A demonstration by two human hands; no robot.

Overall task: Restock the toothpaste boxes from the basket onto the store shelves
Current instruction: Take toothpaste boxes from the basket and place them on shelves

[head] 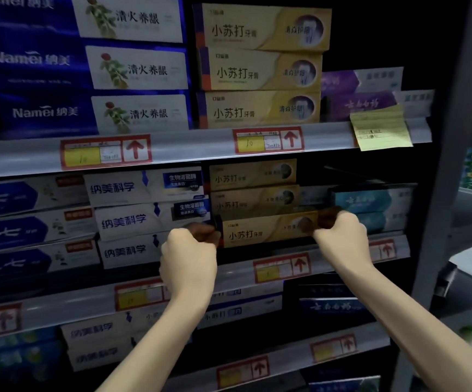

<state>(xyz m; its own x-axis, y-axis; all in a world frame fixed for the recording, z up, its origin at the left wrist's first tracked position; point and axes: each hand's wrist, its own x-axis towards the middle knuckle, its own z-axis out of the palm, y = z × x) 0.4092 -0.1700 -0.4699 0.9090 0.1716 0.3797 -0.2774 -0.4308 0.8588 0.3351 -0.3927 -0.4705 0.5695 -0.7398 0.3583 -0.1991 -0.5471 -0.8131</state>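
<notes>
We're in a shop: tiered shelves (200,148) packed with stacked toothpaste boxes (260,72), red-and-yellow price tags (268,140) clipped along every shelf edge, plus a handwritten yellow note (380,128).

- Gold toothpaste box (266,230) with dark lettering.
- Stacked gold boxes (261,69) above, each with an orange-and-navy end.
- Deep blue and white boxes (87,66), printed with a red rose.
- Red-bordered price tags (106,151), yellow panel, red arrow.
- Pale yellow note (380,128).

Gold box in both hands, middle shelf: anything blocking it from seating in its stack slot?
Nothing visible. The left hand and right hand grip the ends of the gold box, already at the bottom of the gold stack; the slot depth behind is hidden.
</notes>
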